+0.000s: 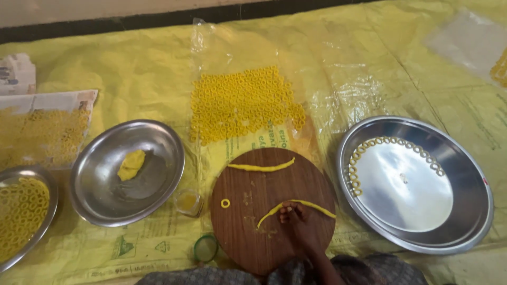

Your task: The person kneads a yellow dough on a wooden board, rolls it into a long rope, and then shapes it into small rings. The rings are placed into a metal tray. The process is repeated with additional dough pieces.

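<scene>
Nearest me, one hand [297, 220] reached up from the bottom edge onto the round wooden board [248, 243], fingertips [285, 211] pressed together on the middle of a thin yellow dough rope [311, 205]; I could not tell whether it was my left or my right, and no second hand showed. The fingers were pinched on the rope, not wrapped around it. The rope curved across the lower half of the board. A single small dough ring [225, 203] lay on the board to its left, apart from it. A second dough rope [261, 167] lay near the board's far edge, untouched. Just off the board's near left edge sat a green-rimmed lid [205, 248], and beside the board's left side a small clear cup [188, 202] of yellow liquid. Right of the board, a large steel plate [465, 211] held a curved row of rings [364, 150] along its far left rim. Left of the cup, a steel bowl [158, 174] carried a lump of yellow dough [131, 164]. At the far left edge another steel dish [45, 221] was filled with rings. Beyond the board, a heap of rings [240, 103] lay on a clear plastic sheet [338, 100], everything resting on a yellow ground sheet [132, 68].
</scene>
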